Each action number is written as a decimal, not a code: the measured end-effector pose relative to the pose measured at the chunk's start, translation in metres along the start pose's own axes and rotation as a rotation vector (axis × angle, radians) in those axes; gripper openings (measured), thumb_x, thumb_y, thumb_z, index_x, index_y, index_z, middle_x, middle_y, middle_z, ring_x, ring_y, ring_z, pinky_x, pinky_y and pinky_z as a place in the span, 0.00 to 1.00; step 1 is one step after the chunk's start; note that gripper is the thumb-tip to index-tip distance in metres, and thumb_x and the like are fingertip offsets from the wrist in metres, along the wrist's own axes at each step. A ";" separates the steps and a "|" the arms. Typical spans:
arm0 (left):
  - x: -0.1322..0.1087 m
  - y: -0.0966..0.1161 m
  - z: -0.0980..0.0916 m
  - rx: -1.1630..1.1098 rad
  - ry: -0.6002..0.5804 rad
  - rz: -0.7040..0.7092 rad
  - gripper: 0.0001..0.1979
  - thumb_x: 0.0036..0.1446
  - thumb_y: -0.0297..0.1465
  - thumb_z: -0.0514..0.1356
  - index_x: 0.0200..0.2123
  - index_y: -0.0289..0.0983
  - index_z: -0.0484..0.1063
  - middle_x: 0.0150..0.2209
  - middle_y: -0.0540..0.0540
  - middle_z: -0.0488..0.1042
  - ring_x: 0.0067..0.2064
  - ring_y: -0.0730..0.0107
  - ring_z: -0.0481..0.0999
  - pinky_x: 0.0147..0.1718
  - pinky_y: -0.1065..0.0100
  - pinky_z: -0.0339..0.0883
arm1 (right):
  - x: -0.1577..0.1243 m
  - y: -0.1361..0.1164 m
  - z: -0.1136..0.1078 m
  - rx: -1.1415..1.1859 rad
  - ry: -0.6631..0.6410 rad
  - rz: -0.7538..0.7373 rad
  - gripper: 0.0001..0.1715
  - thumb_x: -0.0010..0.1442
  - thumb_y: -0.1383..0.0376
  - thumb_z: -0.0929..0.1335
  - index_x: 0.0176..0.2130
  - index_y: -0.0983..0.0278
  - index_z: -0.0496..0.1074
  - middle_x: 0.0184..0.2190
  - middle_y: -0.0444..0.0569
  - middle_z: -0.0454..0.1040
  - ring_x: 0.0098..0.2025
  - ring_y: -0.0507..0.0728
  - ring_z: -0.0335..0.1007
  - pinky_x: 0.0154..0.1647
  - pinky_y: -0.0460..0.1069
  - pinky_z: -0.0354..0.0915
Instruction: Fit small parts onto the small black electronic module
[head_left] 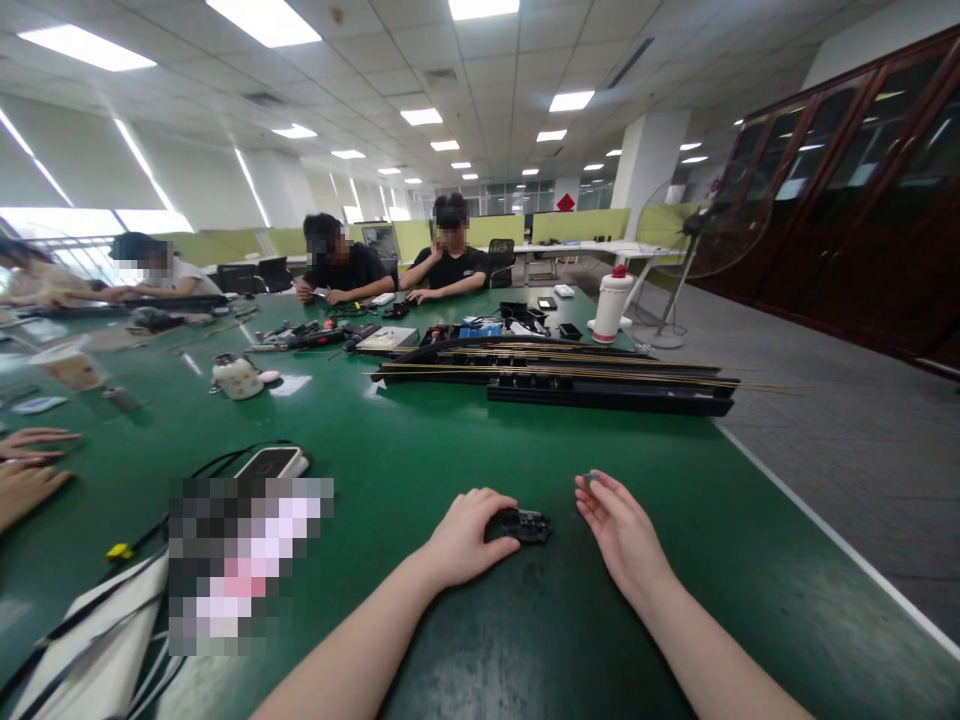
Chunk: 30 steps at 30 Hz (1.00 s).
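My left hand [471, 532] rests on the green table [420, 440] with its fingers curled round a small black part [527, 524]. Just right of that part is my right hand [616, 527], palm turned inward. Its thumb and fingertip pinch a tiny bluish piece [590, 478]. The two hands are a short gap apart near the table's front edge.
Long black rails with thin brass rods [570, 378] lie across the table's middle. A white bottle with a red cap [611, 305] stands beyond them. A phone [271, 463] and cables lie at left. Other people sit at the far side; someone's hands [30, 465] show at the left edge.
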<state>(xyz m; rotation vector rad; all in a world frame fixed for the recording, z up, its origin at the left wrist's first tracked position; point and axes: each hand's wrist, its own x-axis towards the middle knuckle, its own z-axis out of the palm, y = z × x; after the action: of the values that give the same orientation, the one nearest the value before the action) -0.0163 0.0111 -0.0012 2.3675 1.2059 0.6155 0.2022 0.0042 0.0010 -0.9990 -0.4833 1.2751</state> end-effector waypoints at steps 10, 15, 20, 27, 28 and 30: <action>0.000 -0.001 0.000 0.008 0.005 0.006 0.21 0.50 0.35 0.64 0.49 0.42 0.67 0.44 0.48 0.71 0.46 0.62 0.68 0.47 0.63 0.60 | -0.002 -0.003 0.002 0.017 -0.011 0.028 0.22 0.37 0.61 0.77 0.34 0.60 0.72 0.30 0.41 0.78 0.33 0.49 0.72 0.35 0.40 0.69; 0.000 -0.001 0.000 0.006 0.001 0.004 0.21 0.51 0.35 0.64 0.49 0.42 0.67 0.44 0.48 0.71 0.46 0.62 0.68 0.46 0.63 0.61 | -0.002 -0.001 0.003 -0.050 -0.026 0.019 0.25 0.36 0.58 0.78 0.35 0.60 0.72 0.32 0.41 0.78 0.35 0.48 0.72 0.37 0.41 0.67; -0.001 -0.001 0.000 -0.002 0.004 -0.001 0.21 0.51 0.35 0.64 0.49 0.42 0.67 0.45 0.47 0.71 0.46 0.61 0.68 0.46 0.62 0.61 | -0.004 0.002 0.003 -0.218 -0.080 -0.047 0.26 0.37 0.55 0.77 0.36 0.61 0.73 0.36 0.46 0.78 0.42 0.53 0.72 0.46 0.47 0.66; 0.000 0.000 0.000 0.001 -0.002 -0.007 0.20 0.51 0.35 0.64 0.48 0.42 0.67 0.44 0.47 0.71 0.46 0.60 0.68 0.46 0.61 0.61 | -0.006 0.007 0.002 -0.437 -0.235 -0.120 0.25 0.39 0.54 0.75 0.37 0.61 0.74 0.37 0.50 0.79 0.43 0.60 0.74 0.51 0.57 0.64; 0.000 0.000 0.000 0.003 -0.002 -0.006 0.20 0.50 0.35 0.64 0.48 0.42 0.67 0.44 0.47 0.71 0.46 0.60 0.68 0.46 0.61 0.61 | -0.005 0.008 0.001 -0.469 -0.269 -0.139 0.24 0.40 0.54 0.75 0.37 0.61 0.75 0.37 0.50 0.79 0.42 0.60 0.74 0.50 0.57 0.65; 0.000 0.000 0.000 0.004 -0.001 -0.003 0.20 0.50 0.35 0.64 0.48 0.42 0.67 0.44 0.47 0.71 0.46 0.60 0.68 0.46 0.61 0.60 | -0.004 0.011 0.000 -0.549 -0.324 -0.190 0.23 0.41 0.54 0.75 0.38 0.61 0.75 0.37 0.51 0.79 0.42 0.61 0.74 0.50 0.58 0.65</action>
<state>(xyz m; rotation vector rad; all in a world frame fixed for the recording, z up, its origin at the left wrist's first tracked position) -0.0165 0.0112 -0.0018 2.3684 1.2111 0.6117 0.1948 -0.0002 -0.0076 -1.1642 -1.1981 1.1580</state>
